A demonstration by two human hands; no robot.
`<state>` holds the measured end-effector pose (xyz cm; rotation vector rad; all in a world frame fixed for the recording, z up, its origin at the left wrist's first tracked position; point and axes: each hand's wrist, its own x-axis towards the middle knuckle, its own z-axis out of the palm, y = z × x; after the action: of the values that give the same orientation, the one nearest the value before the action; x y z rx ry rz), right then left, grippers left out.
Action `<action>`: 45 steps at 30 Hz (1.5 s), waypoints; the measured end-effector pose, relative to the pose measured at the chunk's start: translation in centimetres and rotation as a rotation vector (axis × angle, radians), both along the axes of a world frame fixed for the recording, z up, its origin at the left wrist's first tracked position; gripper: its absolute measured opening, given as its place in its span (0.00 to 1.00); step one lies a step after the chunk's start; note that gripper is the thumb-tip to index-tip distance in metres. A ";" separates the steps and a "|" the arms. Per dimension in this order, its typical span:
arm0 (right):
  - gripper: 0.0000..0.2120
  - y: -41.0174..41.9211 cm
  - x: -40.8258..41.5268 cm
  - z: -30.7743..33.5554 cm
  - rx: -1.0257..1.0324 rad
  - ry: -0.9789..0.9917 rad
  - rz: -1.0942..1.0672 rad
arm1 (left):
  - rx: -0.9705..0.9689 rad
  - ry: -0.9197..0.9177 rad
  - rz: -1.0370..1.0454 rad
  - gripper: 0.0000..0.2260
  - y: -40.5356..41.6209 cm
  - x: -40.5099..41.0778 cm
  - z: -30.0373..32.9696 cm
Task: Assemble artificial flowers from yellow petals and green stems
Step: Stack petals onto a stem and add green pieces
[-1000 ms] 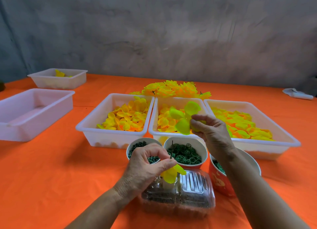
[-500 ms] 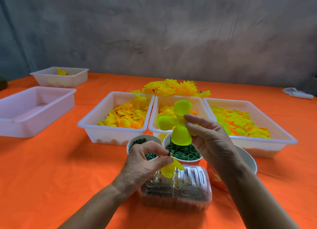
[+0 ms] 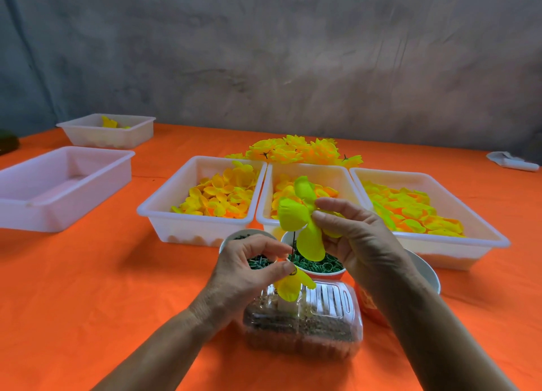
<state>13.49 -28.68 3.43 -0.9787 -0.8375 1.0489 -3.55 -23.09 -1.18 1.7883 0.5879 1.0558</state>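
Change: since half a second ago your right hand (image 3: 356,238) has brought its petal piece (image 3: 302,217) a little nearer, so the lowest petal now hangs beside the wire stem (image 3: 292,245); your left hand (image 3: 249,269) has stayed put.
Clear box (image 3: 305,323): nearest you on the table (image 3: 88,288), under both hands.
Left hand: fingers curled, thumb and forefinger pinching the stem just above a small yellow petal cluster (image 3: 290,285) already on it.
Stem: upright, rising from your left fingertips toward the petal piece.
Right hand: up and right of the left, fingertips pinching the petal piece at its centre, palm turned left.
Cups (image 3: 318,266): just beyond the hands, holding dark green parts.
Trays (image 3: 202,220): three in a row farther back, filled with yellow petals.
Finished flowers (image 3: 293,151): piled behind the trays.
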 end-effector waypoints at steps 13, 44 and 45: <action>0.28 -0.1 -1.1 1.6 -0.092 -0.135 -0.019 | -0.216 -0.115 -0.091 0.21 0.6 -0.7 5.8; 0.19 -0.2 -1.4 2.1 -0.278 -0.181 0.110 | -0.732 0.012 -0.316 0.03 2.2 0.3 4.8; 0.20 -0.2 -1.4 2.1 -0.277 -0.178 0.115 | -0.735 0.010 -0.316 0.03 2.3 0.3 4.7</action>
<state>12.10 -28.87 5.51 -1.2847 -0.9181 1.2106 -3.28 -20.75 3.50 1.1811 0.5779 0.5120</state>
